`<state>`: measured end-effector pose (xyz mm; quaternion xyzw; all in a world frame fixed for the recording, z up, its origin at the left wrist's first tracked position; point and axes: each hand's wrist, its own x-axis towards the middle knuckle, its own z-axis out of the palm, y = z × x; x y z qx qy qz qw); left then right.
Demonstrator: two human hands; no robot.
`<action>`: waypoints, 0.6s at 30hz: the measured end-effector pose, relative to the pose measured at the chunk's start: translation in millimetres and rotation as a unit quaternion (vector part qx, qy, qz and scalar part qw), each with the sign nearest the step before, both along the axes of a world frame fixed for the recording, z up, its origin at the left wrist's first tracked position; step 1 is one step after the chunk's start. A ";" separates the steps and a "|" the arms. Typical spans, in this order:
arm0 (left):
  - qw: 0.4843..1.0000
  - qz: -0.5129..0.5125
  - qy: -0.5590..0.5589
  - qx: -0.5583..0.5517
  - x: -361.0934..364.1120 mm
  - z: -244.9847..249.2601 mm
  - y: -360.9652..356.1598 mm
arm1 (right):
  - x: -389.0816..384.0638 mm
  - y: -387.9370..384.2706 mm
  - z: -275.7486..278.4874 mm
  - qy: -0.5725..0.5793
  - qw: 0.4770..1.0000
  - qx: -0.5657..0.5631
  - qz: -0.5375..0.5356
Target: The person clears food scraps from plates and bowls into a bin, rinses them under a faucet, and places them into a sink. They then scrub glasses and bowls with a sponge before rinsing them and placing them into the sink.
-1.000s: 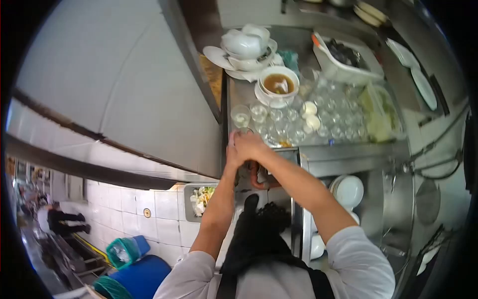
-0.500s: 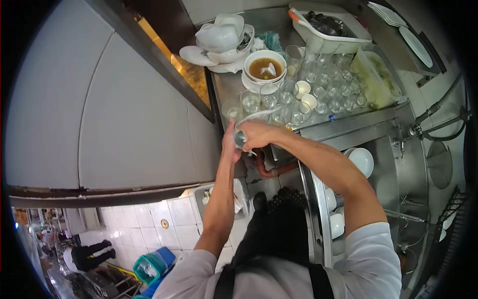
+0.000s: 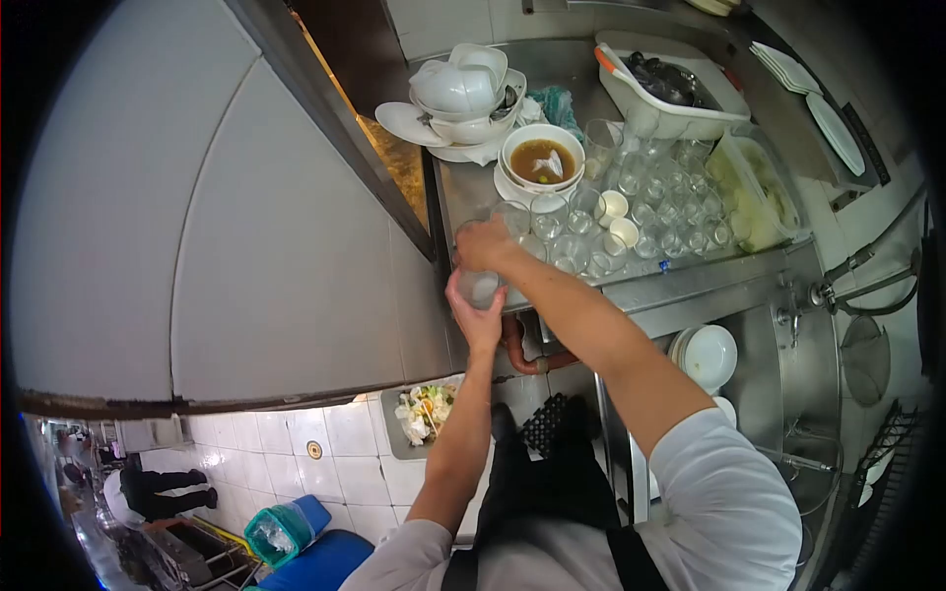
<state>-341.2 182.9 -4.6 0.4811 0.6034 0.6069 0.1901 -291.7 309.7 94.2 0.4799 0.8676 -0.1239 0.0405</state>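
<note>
My left hand [image 3: 477, 317] is closed around a clear drinking glass [image 3: 480, 288], just off the front left corner of the steel counter [image 3: 631, 293]. Right above it, my right hand [image 3: 483, 244] curls its fingers at another clear glass at that corner, mostly covered by the hand. Beside them stand several clear glasses [image 3: 572, 246] and two white cups [image 3: 623, 232]. Behind these, a white bowl of brown soup [image 3: 544, 158] with a crumpled napkin in it rests on a plate.
Stacked white dishes [image 3: 463, 98] sit at the back left, a cutlery tub [image 3: 680, 108] at the back right, near a plastic container [image 3: 754, 187]. White bowls [image 3: 708, 357] are in the sink. A food scrap bin [image 3: 399, 433] stands on the floor; another person [image 3: 148, 492] is far left.
My right hand has moved from over the held glass to the one at the counter corner. The long white strip is out of sight. The view has shifted, showing the scrap bin more fully.
</note>
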 end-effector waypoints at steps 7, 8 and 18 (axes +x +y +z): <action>0.995 0.064 0.065 -0.031 8.9 1.2 -1.5 | -15.2 20.9 4.0 -0.079 0.997 -0.022 0.009; 0.995 0.059 0.071 -0.033 7.8 1.2 1.2 | -15.3 21.8 -0.4 -0.058 0.998 -0.013 0.008; 0.999 0.040 0.023 -0.015 -16.3 8.3 101.9 | 25.1 36.5 72.1 0.180 0.970 0.135 -0.092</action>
